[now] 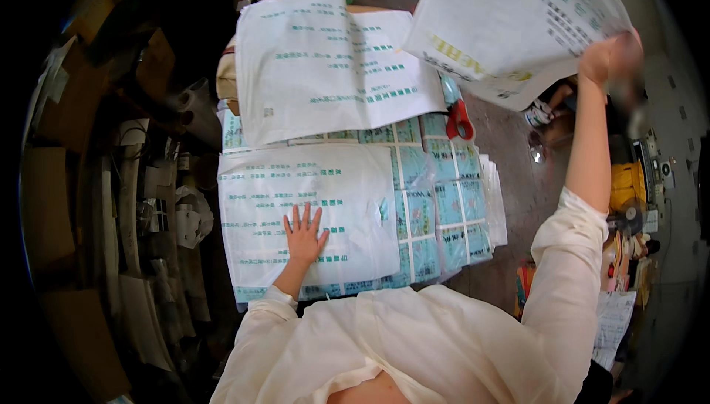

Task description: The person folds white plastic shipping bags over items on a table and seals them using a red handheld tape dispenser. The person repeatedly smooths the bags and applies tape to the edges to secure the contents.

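My left hand (302, 240) lies flat with its fingers spread on a white bag with green print (347, 182). That bag rests over bundles of light-blue printed packets (460, 208), which are crossed by white straps. At the upper right my right hand (610, 56) grips the edge of another white printed bag (510, 31) and holds it up in the air, off to the side of the stack; the fingertips are partly blurred. A further white bag (325, 71) is spread over the far part of the stack. Red-handled scissors (460, 121) sit at its right edge.
Shelving with boards and cardboard (137, 256) runs along the left. To the right, a white shoe (538, 114) shows on the floor beneath the raised bag. Papers (614, 323), a yellow item (627, 186) and other goods crowd the right side.
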### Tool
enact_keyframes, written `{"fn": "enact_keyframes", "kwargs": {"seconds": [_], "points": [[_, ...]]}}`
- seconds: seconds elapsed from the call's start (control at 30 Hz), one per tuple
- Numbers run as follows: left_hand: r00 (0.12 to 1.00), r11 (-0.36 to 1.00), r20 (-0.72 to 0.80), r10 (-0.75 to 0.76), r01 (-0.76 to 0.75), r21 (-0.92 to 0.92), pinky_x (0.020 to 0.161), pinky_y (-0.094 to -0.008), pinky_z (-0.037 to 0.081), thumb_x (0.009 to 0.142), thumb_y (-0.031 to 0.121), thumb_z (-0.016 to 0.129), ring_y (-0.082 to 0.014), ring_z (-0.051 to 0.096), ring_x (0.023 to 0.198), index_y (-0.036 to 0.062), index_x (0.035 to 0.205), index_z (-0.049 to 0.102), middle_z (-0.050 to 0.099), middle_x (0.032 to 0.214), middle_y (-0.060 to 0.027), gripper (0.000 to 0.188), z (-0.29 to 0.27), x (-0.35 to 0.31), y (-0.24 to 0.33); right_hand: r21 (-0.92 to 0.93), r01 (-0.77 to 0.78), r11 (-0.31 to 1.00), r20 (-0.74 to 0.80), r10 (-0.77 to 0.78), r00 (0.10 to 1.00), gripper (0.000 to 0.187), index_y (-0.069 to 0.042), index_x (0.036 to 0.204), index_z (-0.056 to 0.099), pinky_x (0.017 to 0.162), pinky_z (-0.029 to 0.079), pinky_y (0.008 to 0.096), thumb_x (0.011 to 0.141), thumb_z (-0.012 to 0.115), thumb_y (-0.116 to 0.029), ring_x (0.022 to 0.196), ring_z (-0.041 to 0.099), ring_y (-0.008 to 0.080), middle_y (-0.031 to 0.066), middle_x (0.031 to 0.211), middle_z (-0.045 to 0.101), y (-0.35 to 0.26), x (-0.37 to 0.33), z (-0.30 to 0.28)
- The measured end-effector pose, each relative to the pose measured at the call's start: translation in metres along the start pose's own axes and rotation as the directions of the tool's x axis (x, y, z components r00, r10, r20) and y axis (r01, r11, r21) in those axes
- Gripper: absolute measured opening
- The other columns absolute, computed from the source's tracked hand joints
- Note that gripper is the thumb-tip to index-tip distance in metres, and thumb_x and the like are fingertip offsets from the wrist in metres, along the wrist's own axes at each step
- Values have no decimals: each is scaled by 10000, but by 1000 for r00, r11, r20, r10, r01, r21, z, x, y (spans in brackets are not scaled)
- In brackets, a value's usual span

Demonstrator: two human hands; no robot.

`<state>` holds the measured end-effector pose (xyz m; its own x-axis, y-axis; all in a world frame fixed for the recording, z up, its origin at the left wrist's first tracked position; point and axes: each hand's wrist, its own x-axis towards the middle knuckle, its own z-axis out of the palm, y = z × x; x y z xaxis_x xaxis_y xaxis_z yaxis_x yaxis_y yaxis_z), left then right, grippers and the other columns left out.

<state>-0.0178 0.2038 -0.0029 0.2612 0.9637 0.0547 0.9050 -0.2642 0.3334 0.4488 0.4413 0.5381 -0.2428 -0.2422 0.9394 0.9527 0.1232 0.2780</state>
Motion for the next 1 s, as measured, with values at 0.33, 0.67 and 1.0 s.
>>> {"fn": "enact_keyframes", "kwargs": {"seconds": [0.33, 0.67, 1.0], "points": [[1000, 998, -5, 8, -8, 54, 1132, -619, 54, 905, 474, 526, -386, 139, 1454, 224, 1476, 374, 273, 1559, -103, 642, 1, -1, -1, 278, 1, 961, 608, -177, 774, 138, -74, 1044, 577, 771, 410, 366, 912, 550, -102, 919, 632, 236, 106, 1072, 676, -154, -81, -285], [987, 899, 64, 149, -109, -424, 1008, -442, 391, 766, 99, 666, -346, 448, 1174, 99, 1306, 531, 409, 1377, -173, 557, -3, 20, 5, 137, -396, 908, 954, -12, 301, 353, -175, 1138, 688, 787, 322, 304, 808, 582, -111, 1015, 569, 154, -10, 1227, 649, -325, -248, -414], [900, 433, 337, -275, 429, -793, 752, -329, 467, 967, 323, 522, -219, 559, 749, -70, 1016, 609, 609, 762, -127, 405, 34, 105, 73, 115, -503, 857, 993, -105, 49, 452, -214, 1275, 602, 876, 359, 377, 834, 541, -138, 1138, 529, 192, 25, 1372, 534, -397, -315, -446]]}}
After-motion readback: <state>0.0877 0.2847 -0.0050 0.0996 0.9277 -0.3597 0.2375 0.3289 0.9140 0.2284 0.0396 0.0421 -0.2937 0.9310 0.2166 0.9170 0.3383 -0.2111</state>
